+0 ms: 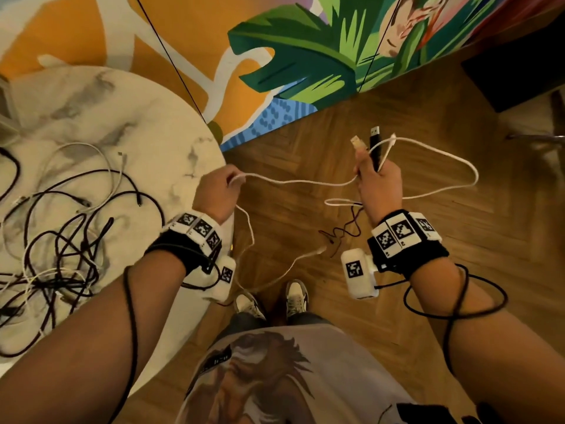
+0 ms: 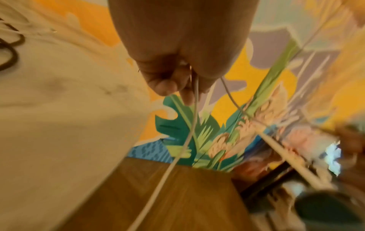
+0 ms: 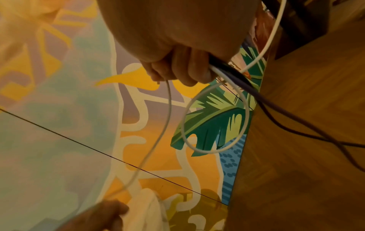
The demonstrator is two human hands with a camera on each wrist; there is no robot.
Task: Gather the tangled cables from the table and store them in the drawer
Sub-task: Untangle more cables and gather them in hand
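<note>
White cable spans mid-frame, pinched in your left hand; your right hand clenches several plug ends. Most tangled cables remain on the marble table, lower left. No drawer visible; storing remains.

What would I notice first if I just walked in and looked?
Probably the white cable stretched in the air between the left hand and the right hand, which also grips a black USB plug. Next, the messy heap of black and white cables on the round marble table, left of the leafy painted wall.
</note>
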